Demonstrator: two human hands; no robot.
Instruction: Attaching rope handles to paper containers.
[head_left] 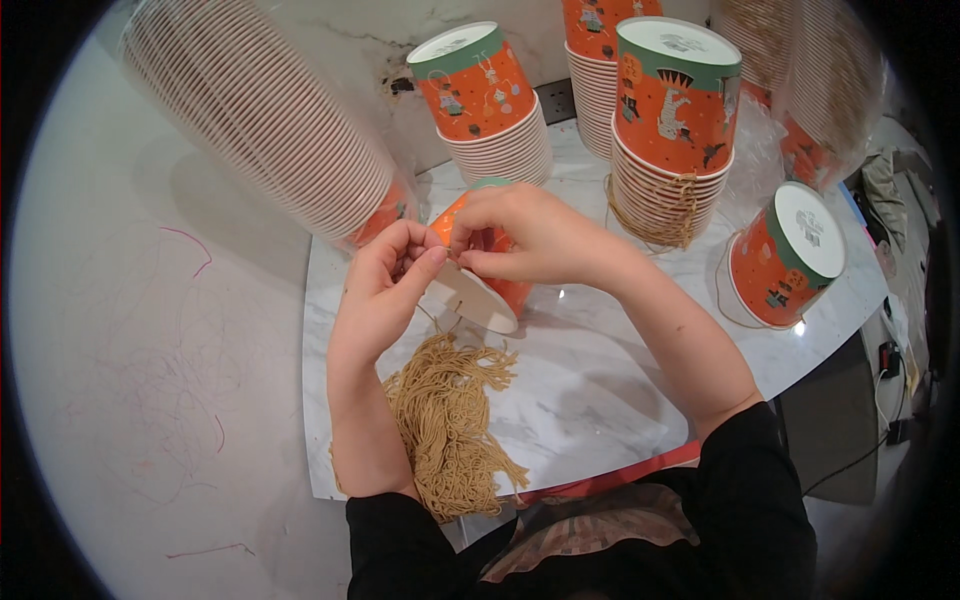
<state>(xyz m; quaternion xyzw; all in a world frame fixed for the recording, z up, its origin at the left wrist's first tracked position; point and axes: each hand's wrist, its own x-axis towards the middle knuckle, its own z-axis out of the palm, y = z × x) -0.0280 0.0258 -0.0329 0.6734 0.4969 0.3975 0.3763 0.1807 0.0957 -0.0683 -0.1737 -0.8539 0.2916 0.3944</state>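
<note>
An orange paper bucket lies tipped over in front of me, its pale open side facing toward me and partly covered by my hands. At its rim my left hand is closed, thumb and index finger pinching a thin tan cord. Right beside it my right hand is closed too, its fingertips pinched at the same cord; their exact hold is partly hidden. A piece of cord crosses the bucket's mouth. Just below lies a loose bundle of tan cords, next to my left forearm.
Upside-down stacks of orange buckets stand at the back, one stack left of centre and another with cords hanging at its side. One corded bucket sits at the right. A tall plastic-wrapped stack leans at the left.
</note>
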